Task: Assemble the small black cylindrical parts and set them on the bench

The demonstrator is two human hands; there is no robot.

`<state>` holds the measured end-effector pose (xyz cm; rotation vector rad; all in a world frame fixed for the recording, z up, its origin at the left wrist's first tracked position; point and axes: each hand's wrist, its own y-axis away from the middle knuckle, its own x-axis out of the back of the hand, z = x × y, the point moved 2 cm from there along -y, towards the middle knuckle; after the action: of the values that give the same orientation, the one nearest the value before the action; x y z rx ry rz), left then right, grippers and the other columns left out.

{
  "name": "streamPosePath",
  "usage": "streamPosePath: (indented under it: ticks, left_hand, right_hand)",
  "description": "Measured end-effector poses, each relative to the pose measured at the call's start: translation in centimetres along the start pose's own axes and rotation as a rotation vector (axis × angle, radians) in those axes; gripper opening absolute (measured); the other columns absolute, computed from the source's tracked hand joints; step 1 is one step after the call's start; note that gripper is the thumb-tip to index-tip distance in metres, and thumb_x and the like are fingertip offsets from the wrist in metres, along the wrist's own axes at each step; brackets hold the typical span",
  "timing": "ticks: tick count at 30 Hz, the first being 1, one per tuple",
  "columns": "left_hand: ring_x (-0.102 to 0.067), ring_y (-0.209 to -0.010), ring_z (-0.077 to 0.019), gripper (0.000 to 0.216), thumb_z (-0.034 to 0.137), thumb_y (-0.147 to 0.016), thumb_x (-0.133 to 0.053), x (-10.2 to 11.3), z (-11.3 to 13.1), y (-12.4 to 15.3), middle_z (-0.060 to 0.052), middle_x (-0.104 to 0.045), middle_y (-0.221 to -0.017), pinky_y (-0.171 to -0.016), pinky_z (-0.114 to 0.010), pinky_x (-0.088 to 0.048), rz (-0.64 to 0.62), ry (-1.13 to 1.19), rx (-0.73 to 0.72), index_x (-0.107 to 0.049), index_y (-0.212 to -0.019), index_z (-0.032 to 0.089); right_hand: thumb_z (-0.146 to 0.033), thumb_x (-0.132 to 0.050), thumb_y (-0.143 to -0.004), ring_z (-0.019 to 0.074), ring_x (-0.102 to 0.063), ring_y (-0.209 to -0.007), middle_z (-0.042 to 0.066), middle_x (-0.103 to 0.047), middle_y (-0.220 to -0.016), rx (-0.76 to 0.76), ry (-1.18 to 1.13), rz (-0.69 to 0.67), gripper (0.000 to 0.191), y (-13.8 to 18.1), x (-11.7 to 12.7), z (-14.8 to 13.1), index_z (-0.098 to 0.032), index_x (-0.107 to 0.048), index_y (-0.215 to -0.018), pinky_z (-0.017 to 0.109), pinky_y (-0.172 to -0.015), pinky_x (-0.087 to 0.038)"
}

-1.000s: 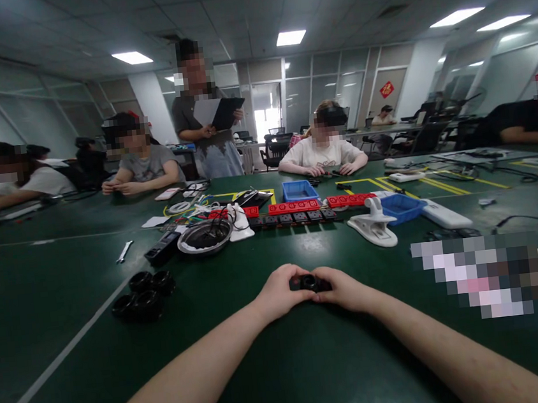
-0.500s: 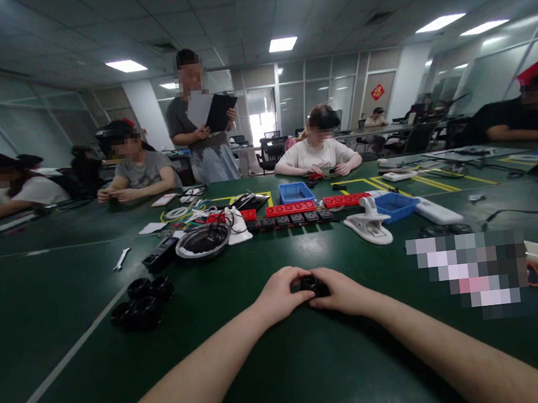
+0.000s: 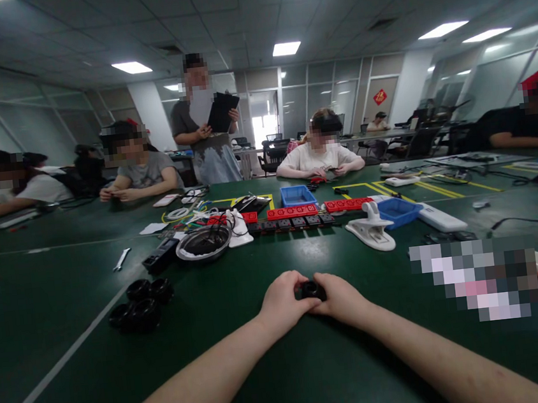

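Observation:
Both my hands meet on the green table (image 3: 286, 366) in front of me, gripping one small black round part (image 3: 311, 289) between them. My left hand (image 3: 282, 302) curls its fingers round the part's left side. My right hand (image 3: 341, 298) pinches the right side. Most of the part is hidden by my fingers. A cluster of similar black ring-shaped parts (image 3: 140, 303) lies to the left, well apart from my hands.
Ahead lie a metal bowl (image 3: 203, 242) holding cables, red and black socket strips (image 3: 292, 217), two blue bins (image 3: 298, 194), a white clamp (image 3: 372, 229), a black box (image 3: 159, 258) and a wrench (image 3: 122, 259). Several people sit around the table; one stands with a clipboard.
My hands have shifted slightly toward me and closed tighter round the black part, so less of it shows. The view has dipped a little. Other items stay put.

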<state>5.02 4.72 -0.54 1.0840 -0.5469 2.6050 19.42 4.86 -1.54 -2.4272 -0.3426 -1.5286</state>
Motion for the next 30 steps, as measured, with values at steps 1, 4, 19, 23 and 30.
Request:
streamPosePath:
  ticks: [1, 4, 19, 23, 30]
  left_hand:
    - [-0.050, -0.072, -0.0163, 0.028, 0.031, -0.058, -0.070, -0.1, -0.1, 0.0, 0.001, -0.053, -0.077, -0.062, -0.025, -0.038, 0.015, -0.011, 0.011, -0.054, -0.077, 0.019]
    - [-0.050, -0.073, -0.0165, 0.027, 0.031, -0.059, -0.069, -0.1, -0.1, 0.1, 0.000, -0.053, -0.078, -0.063, -0.026, -0.038, 0.022, -0.014, 0.002, -0.053, -0.077, 0.019]
    - [-0.047, -0.070, -0.0137, 0.031, 0.025, -0.061, -0.067, 0.0, -0.2, 0.0, 0.000, -0.051, -0.083, -0.061, -0.023, -0.038, -0.057, 0.091, -0.065, -0.055, -0.090, 0.020]
    - [-0.048, -0.072, -0.0150, 0.029, 0.026, -0.061, -0.067, -0.4, -0.3, 0.1, -0.001, -0.051, -0.083, -0.061, -0.025, -0.038, 0.024, 0.050, 0.025, -0.055, -0.087, 0.019]
    - [-0.049, -0.073, -0.0150, 0.027, 0.025, -0.064, -0.065, 0.1, -0.2, 0.1, -0.001, -0.052, -0.083, -0.064, -0.025, -0.039, -0.024, 0.081, -0.021, -0.056, -0.089, 0.019]
  right_hand:
    - [-0.039, -0.063, -0.062, 0.0174, -0.051, -0.066, 0.004, -0.055, -0.072, -0.006, 0.057, 0.026, 0.028, 0.1, 0.0, -0.3, -0.016, -0.051, -0.073, 0.024, -0.055, -0.034]
    - [-0.043, -0.060, -0.064, 0.0200, -0.052, -0.072, 0.007, -0.056, -0.077, 0.014, 0.109, 0.032, 0.032, 0.4, 0.1, -0.7, -0.016, -0.053, -0.078, 0.027, -0.060, -0.036]
    - [-0.032, -0.064, -0.061, 0.0135, -0.048, -0.063, -0.001, -0.053, -0.069, 0.067, -0.245, -0.121, 0.026, -0.4, 0.3, 1.0, -0.016, -0.050, -0.075, 0.021, -0.053, -0.033]
    - [-0.031, -0.059, -0.064, 0.0158, -0.050, -0.064, 0.003, -0.055, -0.071, -0.031, 0.049, 0.030, 0.021, -0.2, -0.2, -0.3, -0.017, -0.047, -0.074, 0.024, -0.053, -0.032]
    - [-0.034, -0.062, -0.063, 0.0203, -0.052, -0.079, 0.006, -0.057, -0.086, 0.103, -0.044, 0.019, 0.034, 0.3, 0.2, -0.5, -0.016, -0.053, -0.091, 0.028, -0.067, -0.038]
